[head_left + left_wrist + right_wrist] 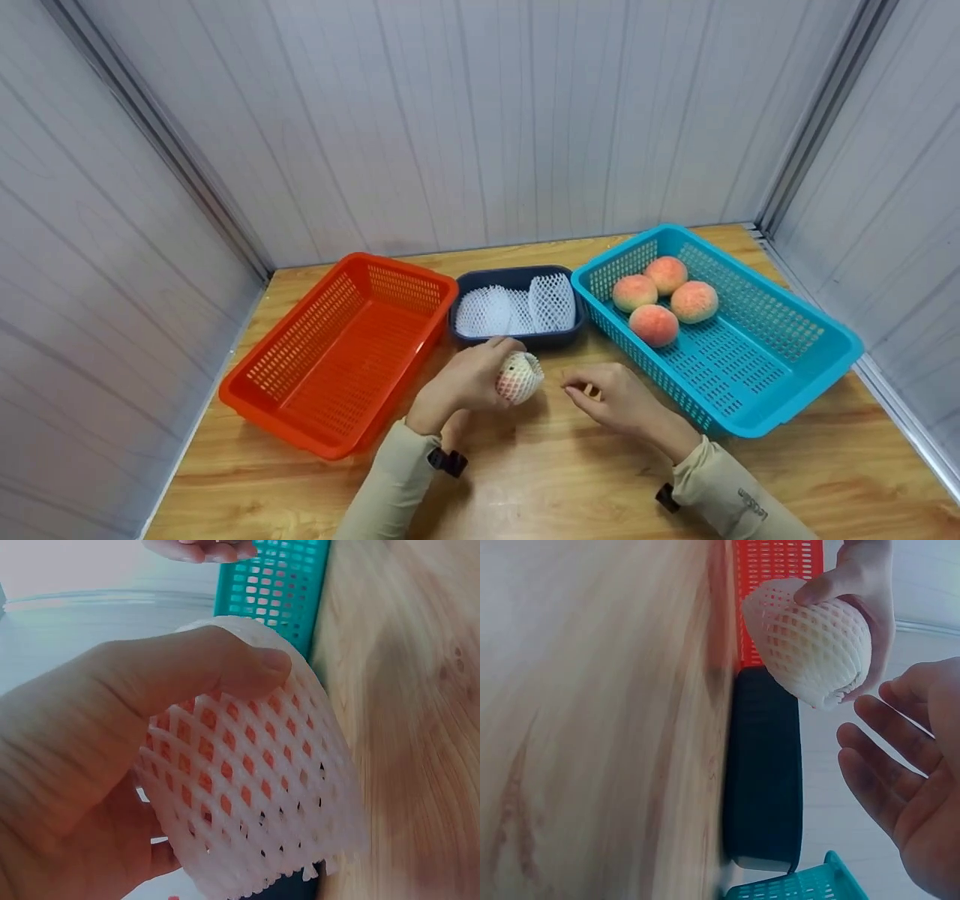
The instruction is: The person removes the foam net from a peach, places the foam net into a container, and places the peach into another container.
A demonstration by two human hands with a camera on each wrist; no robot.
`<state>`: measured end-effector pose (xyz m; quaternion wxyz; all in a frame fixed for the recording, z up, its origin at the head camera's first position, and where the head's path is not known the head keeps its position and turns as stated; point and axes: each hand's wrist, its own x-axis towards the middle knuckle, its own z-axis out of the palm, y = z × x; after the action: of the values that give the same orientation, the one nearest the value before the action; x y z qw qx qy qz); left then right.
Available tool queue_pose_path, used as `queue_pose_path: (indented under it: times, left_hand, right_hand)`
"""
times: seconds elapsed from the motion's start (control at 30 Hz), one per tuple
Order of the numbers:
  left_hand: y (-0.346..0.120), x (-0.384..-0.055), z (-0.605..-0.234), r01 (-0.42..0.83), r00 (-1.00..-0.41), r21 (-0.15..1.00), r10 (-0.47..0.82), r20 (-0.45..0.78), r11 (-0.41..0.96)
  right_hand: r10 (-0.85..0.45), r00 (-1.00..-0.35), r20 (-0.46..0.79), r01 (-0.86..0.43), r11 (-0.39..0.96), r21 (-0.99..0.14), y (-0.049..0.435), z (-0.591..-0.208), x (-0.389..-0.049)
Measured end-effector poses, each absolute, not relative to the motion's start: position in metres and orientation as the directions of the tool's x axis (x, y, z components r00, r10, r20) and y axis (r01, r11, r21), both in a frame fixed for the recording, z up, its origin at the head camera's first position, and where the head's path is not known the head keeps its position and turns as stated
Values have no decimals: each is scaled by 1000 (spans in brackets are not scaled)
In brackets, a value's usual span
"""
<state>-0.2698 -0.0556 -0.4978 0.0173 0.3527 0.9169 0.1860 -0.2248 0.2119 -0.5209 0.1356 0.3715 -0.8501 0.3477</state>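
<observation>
My left hand (pixel 474 375) grips a peach (pixel 238 757) wrapped in a white foam net (pixel 520 378), just in front of the dark tray. In the left wrist view the thumb lies across the net, and reddish fruit shows through its mesh. The net's loose end reaches past the fruit. To the right, apart from the wrapped peach, my right hand (pixel 613 396) holds nothing. Its fingers (pixel 900 731) are loosely bent in the right wrist view.
An orange-red basket (pixel 330 447) stands at left. The dark blue tray (pixel 517 339) at the back holds white foam nets (pixel 553 304). At right, a turquoise basket (pixel 795 405) contains several bare peaches (pixel 694 302). Panelled walls (pixel 480 112) enclose the wooden table (pixel 555 487).
</observation>
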Motion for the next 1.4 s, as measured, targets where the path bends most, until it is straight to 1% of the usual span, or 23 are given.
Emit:
queue_pose_path:
  times: [0.27, 0.4, 0.63, 0.77, 0.93, 1.13, 1.3, 1.4]
  left_hand:
    - [-40, -274, -499, 682, -714, 267, 699, 41, 681]
    - [-32, -276, -501, 691, -705, 238, 709, 10, 683]
    - [-25, -284, -511, 697, -706, 239, 706, 62, 676]
    - [-24, -290, -518, 703, -699, 263, 710, 86, 660]
    - [-26, -292, -520, 688, -708, 329, 698, 107, 647]
    - [-28, -290, -525, 658, -728, 362, 680, 83, 660]
    - [-30, -287, -531, 622, -751, 421, 654, 85, 660]
    - [-34, -286, -533, 614, -761, 450, 637, 121, 649]
  right_hand:
    - [-534, -740, 409, -668, 517, -535, 214, -523, -223]
    - [-532, -746, 400, -660, 512, -550, 214, -524, -223]
    - [-526, -735, 428, -674, 496, -548, 214, -526, -225]
    - [-518, -741, 427, -667, 502, -550, 215, -524, -227]
    - [-514, -750, 416, -658, 516, -548, 215, -522, -230]
    - [-517, -768, 378, -634, 533, -559, 215, -522, -230]
    - [-514, -758, 403, -649, 528, -547, 217, -527, -227]
    - [-512, -742, 434, -669, 517, -534, 218, -529, -227]
